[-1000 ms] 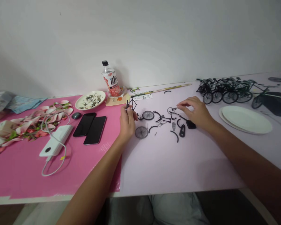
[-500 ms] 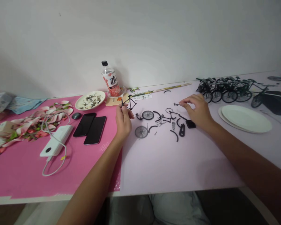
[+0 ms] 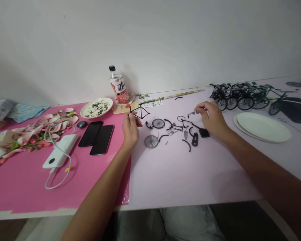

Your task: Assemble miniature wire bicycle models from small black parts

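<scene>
My left hand (image 3: 130, 129) pinches a small black model bicycle frame (image 3: 141, 112) and holds it up above the table. My right hand (image 3: 212, 119) pinches a tiny grey metal part (image 3: 191, 114) lifted just off the surface. Between the hands lie loose model bicycle pieces: two spoked wheels (image 3: 152, 141), curved black mudguards (image 3: 187, 145), a handlebar piece (image 3: 182, 119) and a small black block (image 3: 204, 133).
Two black phones (image 3: 96, 136), a white power bank (image 3: 59, 152) with cable, a bowl (image 3: 97, 107) and a bottle (image 3: 118, 85) sit on the pink mat (image 3: 27, 180) at left. Finished model bicycles (image 3: 243, 96) and white plates (image 3: 263, 127) stand at right.
My left hand lifted the frame and turned it to lie more sideways. My right hand picked up the small grey part and raised it off the table.
</scene>
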Action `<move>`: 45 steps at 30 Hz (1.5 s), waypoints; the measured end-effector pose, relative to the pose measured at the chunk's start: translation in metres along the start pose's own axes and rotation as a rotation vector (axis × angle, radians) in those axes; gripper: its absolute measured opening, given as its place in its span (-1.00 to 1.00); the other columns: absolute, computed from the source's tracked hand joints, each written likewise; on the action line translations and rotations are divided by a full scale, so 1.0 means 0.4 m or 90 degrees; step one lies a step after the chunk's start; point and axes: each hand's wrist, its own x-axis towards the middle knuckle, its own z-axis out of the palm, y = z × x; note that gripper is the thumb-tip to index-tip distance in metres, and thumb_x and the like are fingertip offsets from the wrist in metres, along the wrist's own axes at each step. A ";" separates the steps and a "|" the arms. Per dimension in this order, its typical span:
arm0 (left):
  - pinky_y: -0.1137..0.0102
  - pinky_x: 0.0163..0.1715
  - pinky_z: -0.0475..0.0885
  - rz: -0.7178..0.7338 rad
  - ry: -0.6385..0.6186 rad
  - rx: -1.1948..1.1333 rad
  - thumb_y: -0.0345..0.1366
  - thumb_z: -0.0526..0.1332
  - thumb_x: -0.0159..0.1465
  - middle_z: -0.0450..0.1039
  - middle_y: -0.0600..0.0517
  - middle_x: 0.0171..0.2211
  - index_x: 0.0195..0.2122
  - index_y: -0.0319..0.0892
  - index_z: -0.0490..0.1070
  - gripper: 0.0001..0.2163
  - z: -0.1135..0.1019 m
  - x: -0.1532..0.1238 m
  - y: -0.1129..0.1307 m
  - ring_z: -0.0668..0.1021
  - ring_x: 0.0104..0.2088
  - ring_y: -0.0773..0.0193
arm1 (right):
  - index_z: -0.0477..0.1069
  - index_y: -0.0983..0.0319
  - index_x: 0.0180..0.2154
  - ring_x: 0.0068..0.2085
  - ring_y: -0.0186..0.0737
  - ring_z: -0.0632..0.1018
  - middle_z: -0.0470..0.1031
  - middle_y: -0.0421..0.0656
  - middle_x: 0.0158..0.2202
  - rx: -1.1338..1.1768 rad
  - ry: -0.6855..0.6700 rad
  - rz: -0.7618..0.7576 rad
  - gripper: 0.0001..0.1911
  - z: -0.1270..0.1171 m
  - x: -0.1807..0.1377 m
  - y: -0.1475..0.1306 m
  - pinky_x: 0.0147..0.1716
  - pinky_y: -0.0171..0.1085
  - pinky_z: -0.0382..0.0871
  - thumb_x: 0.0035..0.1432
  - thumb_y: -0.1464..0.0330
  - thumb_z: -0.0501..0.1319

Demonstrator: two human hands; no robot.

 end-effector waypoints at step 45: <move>0.41 -0.61 0.25 -0.225 -0.218 -0.089 -0.12 0.20 0.24 0.34 -0.01 -0.60 -0.47 -0.18 0.49 -0.74 -0.056 0.055 0.028 0.37 -0.61 0.29 | 0.45 0.08 -0.14 -0.02 0.07 0.57 0.62 -0.06 -0.15 0.046 -0.020 0.035 -0.84 0.013 -0.012 -0.008 0.03 0.09 0.41 0.30 0.43 0.18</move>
